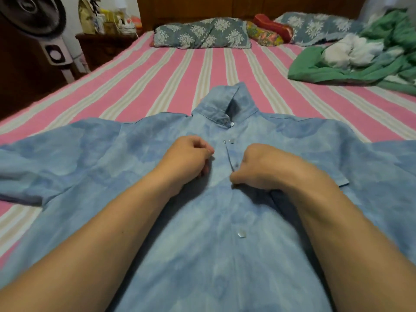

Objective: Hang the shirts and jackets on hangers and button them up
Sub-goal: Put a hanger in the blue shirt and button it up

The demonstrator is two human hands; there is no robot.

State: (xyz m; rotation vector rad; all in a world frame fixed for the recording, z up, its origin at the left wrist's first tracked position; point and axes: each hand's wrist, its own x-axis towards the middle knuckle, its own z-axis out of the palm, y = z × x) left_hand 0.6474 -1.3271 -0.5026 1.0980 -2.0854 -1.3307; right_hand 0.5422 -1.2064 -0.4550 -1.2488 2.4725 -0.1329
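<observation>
A light blue denim shirt [94,154] lies spread face up on the bed, collar pointing away from me and sleeves out to both sides. Pearly buttons run down its front placket; one [241,233] shows near me and others sit close to the collar. My left hand [188,158] rests curled on the cloth just left of the placket, fingertips drawn together. My right hand [256,170] pinches the placket edge at chest height, beside a small button. No hanger is visible.
The bed has a pink and cream striped sheet [157,70]. Two patterned pillows [202,33] and a red bolster [272,25] lie at the headboard. A green and white bundle of cloth [360,55] sits at the right. A standing fan [45,30] and nightstand are at the left.
</observation>
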